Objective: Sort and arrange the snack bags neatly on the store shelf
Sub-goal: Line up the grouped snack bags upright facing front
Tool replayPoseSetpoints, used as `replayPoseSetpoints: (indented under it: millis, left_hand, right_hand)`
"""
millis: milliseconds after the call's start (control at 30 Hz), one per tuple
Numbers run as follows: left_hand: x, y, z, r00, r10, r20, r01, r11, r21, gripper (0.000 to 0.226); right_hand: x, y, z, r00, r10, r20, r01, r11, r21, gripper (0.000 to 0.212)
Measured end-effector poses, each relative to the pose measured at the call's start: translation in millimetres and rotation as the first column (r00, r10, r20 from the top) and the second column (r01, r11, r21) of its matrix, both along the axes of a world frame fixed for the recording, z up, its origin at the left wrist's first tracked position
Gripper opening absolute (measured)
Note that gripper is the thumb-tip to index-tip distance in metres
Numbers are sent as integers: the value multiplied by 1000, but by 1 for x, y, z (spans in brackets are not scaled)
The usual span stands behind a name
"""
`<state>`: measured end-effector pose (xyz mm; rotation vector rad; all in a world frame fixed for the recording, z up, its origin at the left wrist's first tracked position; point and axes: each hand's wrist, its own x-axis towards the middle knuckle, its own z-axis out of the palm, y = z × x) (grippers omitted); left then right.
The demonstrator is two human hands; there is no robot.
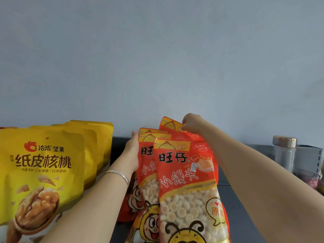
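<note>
Several red snack bags (185,179) with small round biscuits stand in a row on the dark shelf (233,204), one behind another. My left hand (132,151) lies flat against the left side of the row, fingers straight. My right hand (192,124) pinches the top edge of the rearmost red bag (171,125), which sticks up higher and tilts. To the left stands a row of yellow walnut bags (42,169), the front one close to the camera.
A pale wall (157,58) rises right behind the shelf. At the right end stand a clear jar with a copper lid (284,153), a grey box (308,158) and some dark items. Between the yellow and red rows is a narrow gap.
</note>
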<state>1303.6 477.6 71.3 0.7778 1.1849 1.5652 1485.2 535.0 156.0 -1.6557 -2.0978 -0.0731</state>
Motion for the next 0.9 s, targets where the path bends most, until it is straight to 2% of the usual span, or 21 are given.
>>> replayPoseSetpoints:
  millis: [167,367,500,633,767,900]
  left_hand:
    - [-1,4,-4,1000,-15,-16,14,999,-30,61]
    - [0,3,-7,1000,0,-25,1,1000,24,61]
    - [1,1,-7,1000,9,-28,-8,998,57,62]
    - [-2,6,-13,986,156,-67,-152,987,51,87]
    - [3,-6,-15,996,31,-88,-21,994,110,43]
    - [3,-12,-15,983,5,-182,22,989,145,46]
  right_hand:
    - [0,12,2,995,92,30,-91,996,-20,30]
    - [-11,7,11,969,246,18,-246,969,24,28]
    - [-36,8,21,957,287,38,-289,956,42,25]
    - [-63,14,13,959,276,58,-276,961,3,27]
    - [-70,18,7,970,227,88,-225,974,-32,31]
    - [-50,1,16,970,224,90,-223,974,-29,38]
